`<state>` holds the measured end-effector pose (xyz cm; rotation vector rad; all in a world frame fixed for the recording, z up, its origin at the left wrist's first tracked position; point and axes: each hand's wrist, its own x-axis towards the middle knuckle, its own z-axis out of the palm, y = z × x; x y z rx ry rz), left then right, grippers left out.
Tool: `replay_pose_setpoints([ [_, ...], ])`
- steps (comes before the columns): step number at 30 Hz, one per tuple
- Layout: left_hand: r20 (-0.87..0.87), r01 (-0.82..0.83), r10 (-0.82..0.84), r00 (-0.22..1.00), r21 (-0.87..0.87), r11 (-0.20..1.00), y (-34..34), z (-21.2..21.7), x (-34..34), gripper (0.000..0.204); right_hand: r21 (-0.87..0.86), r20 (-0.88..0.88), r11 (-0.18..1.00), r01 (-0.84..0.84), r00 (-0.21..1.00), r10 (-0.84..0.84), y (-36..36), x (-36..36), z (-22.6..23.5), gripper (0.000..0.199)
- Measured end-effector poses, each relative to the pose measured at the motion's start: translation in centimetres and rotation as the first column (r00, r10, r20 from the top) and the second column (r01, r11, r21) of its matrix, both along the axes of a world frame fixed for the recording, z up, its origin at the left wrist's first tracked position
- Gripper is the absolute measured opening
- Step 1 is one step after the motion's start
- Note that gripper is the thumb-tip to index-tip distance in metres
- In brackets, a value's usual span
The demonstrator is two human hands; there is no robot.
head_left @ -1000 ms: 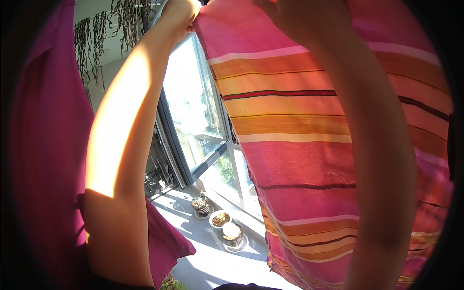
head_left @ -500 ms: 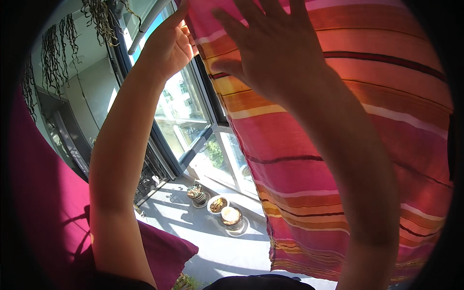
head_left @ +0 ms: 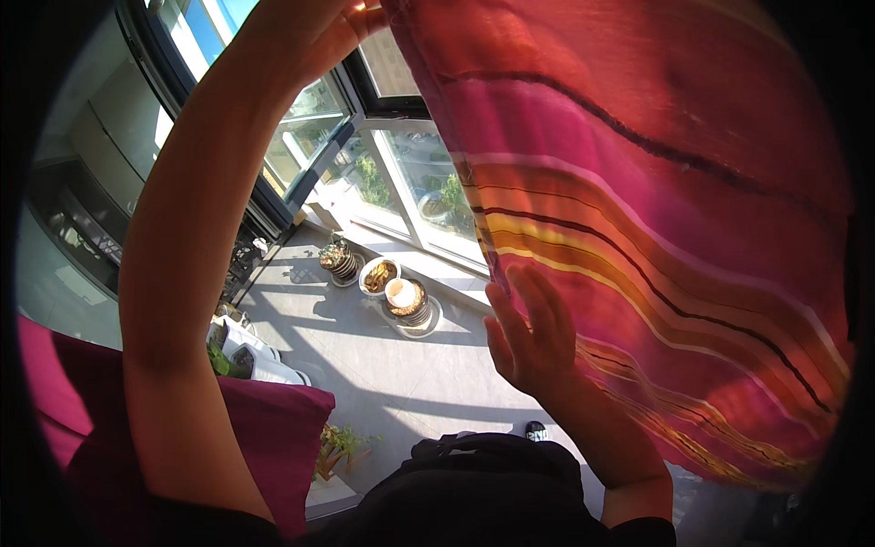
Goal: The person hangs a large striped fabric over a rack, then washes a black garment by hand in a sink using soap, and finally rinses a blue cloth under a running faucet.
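Up against the window, a large striped cloth (head_left: 656,228) in pink, orange and red is hanging in front of you, filling the right side of the view. Your left hand (head_left: 365,14) is reaching overhead and pinching the cloth's upper corner near the top of the window frame (head_left: 365,91); its fingers are closed on the fabric, though only part of the hand is showing. Your right hand (head_left: 533,333) is lying flat and open against the lower part of the cloth, fingers spread, gripping nothing. Judging by how it hangs, the top corner is being held up while the lower part is draping loose and wavy, so the cloth looks raised but not yet smoothed or fixed. Beyond the cloth, sunlight is falling on a tiled floor (head_left: 365,365) where three round bowls (head_left: 387,287) are sitting by the glass. A magenta cushion (head_left: 264,428) and small potted plants (head_left: 342,447) are lying lower left.
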<state>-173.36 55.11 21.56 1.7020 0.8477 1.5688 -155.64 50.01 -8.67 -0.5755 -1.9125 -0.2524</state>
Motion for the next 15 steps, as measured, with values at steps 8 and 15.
replay_pose_setpoints([
  [8, -0.101, 0.256, -0.254, 0.962, 0.007, 0.967, -0.9, -2.3, 1.1, 0.035, 0.050, -0.407, 0.823, 0.566, 0.764, -0.501, 8.1, -3.3, 10.0, 0.086],
  [15, -0.295, 0.366, -0.346, 0.890, 0.014, 0.930, 3.2, -6.5, 1.2, 0.039, -0.180, -0.420, 0.845, 0.503, 0.738, -0.528, 10.4, 8.7, 12.7, 0.043],
])
